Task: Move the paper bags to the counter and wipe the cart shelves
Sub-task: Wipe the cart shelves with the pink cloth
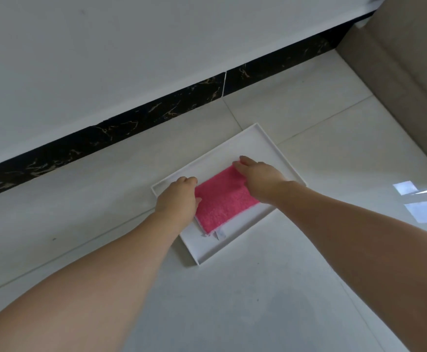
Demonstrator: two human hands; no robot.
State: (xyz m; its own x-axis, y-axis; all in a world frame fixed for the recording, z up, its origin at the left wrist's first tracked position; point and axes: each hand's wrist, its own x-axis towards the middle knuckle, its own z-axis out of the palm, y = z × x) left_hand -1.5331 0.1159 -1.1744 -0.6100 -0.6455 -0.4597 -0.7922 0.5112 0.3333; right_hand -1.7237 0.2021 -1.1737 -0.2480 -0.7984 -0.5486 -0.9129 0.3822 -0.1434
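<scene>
While the pale tiled floor is spreading out under everything and catching a bright window reflection at the right, a white wall is running across the top of the scene, with a black marble-patterned skirting band lying along its foot. A beige panel is standing in the upper right corner. Down on the tiles, a white shallow cart shelf with a raised rim is lying flat, turned at an angle to the tile joints and sitting well apart from the skirting. Both bare forearms are reaching down to it from the lower corners. A pink cloth is lying folded inside the shelf, towards its left half, with a white backing layer showing along its near edge. The left hand is gripping the cloth's left edge, fingers curled and the thumb pressing on the pink face, while also overlapping the shelf's left rim. The right hand is pinching the cloth's far right corner, fingertips bent down onto it. A small white tag is sticking out from the cloth's near corner; any writing on it is too small and blurred for reading. No paper bags are appearing anywhere here.
</scene>
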